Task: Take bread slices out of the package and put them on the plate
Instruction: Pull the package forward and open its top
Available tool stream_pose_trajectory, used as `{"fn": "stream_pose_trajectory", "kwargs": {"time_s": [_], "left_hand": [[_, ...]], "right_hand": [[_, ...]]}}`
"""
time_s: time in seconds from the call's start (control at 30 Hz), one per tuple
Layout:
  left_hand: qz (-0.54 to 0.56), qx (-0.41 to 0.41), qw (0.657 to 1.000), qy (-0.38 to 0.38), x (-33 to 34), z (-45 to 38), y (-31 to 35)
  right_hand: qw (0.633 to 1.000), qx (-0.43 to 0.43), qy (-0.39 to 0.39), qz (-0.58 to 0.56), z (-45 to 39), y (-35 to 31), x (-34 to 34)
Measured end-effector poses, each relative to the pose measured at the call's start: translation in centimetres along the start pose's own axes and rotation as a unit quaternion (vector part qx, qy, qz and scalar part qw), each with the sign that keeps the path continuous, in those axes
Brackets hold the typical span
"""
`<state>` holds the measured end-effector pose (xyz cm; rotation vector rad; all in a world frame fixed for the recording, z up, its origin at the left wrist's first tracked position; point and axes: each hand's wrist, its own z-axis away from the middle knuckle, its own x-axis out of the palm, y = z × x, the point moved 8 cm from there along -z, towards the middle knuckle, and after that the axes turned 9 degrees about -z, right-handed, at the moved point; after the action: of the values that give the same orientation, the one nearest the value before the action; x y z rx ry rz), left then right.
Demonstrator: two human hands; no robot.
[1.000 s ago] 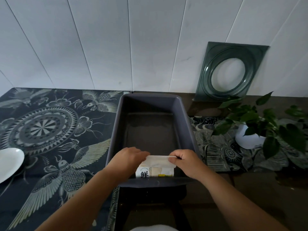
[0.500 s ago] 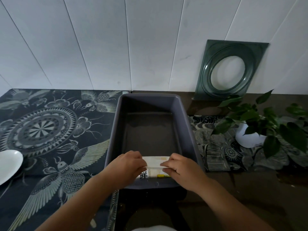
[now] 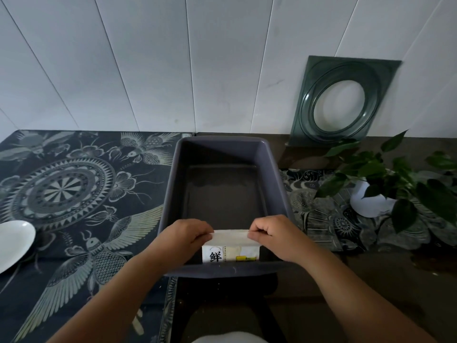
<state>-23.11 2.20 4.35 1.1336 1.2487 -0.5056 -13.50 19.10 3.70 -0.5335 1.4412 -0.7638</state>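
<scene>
White package (image 3: 230,248) at grey bin (image 3: 173,194) near edge: our left hand (image 3: 188,235), right hand (image 3: 274,235) pinch top flap. Soft, light, crushable; we hold seam only. Plate (image 3: 14,243) at counter left edge.

A matt grey plastic bin (image 3: 273,174) sits on a glossy dark counter (image 3: 371,293) beside patterned cloth (image 3: 74,194) and a glossy white plate (image 3: 13,241).
</scene>
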Motion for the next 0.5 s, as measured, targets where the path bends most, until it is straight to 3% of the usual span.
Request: {"fn": "stream_pose_trajectory", "kwargs": {"time_s": [0.07,0.17,0.33,0.5], "left_hand": [[-0.065,0.024,0.996,0.059,-0.4,0.2,0.9],[-0.167,0.078,0.979,0.087,0.5,0.2,2.9],[-0.156,0.07,0.98,0.101,1.4,-0.2,3.0],[-0.208,0.101,0.971,0.068,3.0,0.5,3.9]], "right_hand": [[1.0,0.004,0.009,-0.014,-0.2,0.0,0.2],[0.998,0.024,0.025,-0.051,-0.5,0.4,0.2],[0.996,0.039,0.015,-0.083,-0.2,1.1,0.7],[0.993,0.059,0.059,-0.084,-0.4,1.5,-0.4]]}}
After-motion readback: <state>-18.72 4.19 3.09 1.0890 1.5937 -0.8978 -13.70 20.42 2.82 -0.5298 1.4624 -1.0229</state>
